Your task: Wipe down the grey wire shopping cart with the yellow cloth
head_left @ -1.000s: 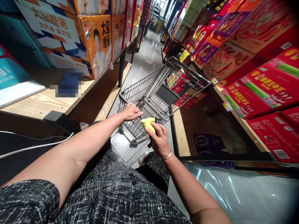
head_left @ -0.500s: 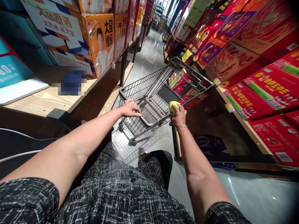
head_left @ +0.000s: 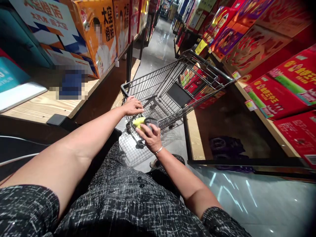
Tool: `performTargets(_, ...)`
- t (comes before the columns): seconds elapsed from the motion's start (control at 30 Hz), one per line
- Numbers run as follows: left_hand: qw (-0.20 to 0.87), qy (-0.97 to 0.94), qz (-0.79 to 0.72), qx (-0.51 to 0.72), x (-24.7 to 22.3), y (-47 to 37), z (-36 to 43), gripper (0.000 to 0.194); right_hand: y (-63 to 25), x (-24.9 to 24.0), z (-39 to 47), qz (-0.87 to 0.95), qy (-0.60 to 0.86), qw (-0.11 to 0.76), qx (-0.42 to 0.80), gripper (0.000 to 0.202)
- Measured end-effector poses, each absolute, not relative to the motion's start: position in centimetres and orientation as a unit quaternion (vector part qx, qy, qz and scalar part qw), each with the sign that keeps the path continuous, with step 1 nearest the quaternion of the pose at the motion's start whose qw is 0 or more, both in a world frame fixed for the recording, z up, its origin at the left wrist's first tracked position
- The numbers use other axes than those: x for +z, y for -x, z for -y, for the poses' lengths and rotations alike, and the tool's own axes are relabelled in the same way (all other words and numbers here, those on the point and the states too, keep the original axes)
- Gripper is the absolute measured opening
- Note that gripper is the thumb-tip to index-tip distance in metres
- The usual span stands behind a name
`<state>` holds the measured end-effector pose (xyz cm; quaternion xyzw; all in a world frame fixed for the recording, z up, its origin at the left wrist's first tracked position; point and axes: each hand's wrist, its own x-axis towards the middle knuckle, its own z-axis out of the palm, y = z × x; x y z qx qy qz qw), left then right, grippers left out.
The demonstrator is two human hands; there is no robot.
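A black wire shopping cart (head_left: 170, 113) stands in front of me, tilted in the view. My left hand (head_left: 132, 106) lies over the rim at its near left corner, fingers curled round it. My right hand (head_left: 152, 138) is closed on a cloth (head_left: 138, 122), yellow with a dark grey part, pressed at the cart's near rim. The fingers blur slightly, and the rim under the cloth is hidden. Through the wire mesh the basket shows no goods, and a dark flat panel (head_left: 178, 94) sits at its far end.
At left, a wooden shelf (head_left: 59, 107) carries orange drink boxes (head_left: 98, 42) and a pixelated dark blue item (head_left: 71, 82). Red gift boxes (head_left: 274, 95) fill the right shelf, with a purple bundle (head_left: 227, 146) underneath. The tiled aisle (head_left: 161, 39) runs away ahead between shelves.
My right hand has moved left with the cloth, from the cart's right side to its near rim. My left hand has shifted slightly left and up along the rim.
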<state>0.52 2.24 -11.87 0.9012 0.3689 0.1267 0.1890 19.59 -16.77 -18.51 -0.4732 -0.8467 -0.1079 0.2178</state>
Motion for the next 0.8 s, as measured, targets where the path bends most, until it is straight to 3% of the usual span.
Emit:
performTargets(0.13, 0.189, -0.893, -0.387, 0.130, -12.1, -0.8, -2.1, 0.032, -19.6, -24.7, 17.0, 0.883, 0.462, 0.067, -0.053, 0.042)
performTargets(0.23, 0.185, -0.891, -0.395, 0.127, -12.4, -0.7, -2.5, 0.034, -19.5, -27.7, 17.8, 0.886, 0.460, 0.042, -0.033, 0.031)
performTargets(0.37, 0.172, -0.885, -0.418, 0.116, -12.5, -0.3, -3.1, 0.042, -19.8, -27.3, 17.2, 0.904, 0.426, 0.031, -0.009, 0.026)
performTargets(0.47, 0.174, -0.849, -0.485, 0.115, -12.3, -0.1, -3.0, 0.058, -21.7, -24.8, 15.4, 0.912, 0.410, 0.026, -0.002, 0.023)
performTargets(0.57, 0.198, -0.784, -0.571, 0.143, -12.4, -0.5, -2.3, 0.079, -24.3, -21.4, 13.7, 0.885, 0.456, 0.084, -0.028, 0.028)
performTargets(0.67, 0.218, -0.719, -0.630, 0.196, -12.7, -1.4, -1.3, 0.085, -25.9, -18.4, 12.5, 0.824, 0.518, 0.211, -0.083, 0.033)
performTargets(0.8, 0.263, -0.669, -0.671, 0.180, -12.5, -3.0, 0.5, 0.097, -24.5, -18.3, 11.3, 0.767, 0.548, 0.312, -0.115, 0.041)
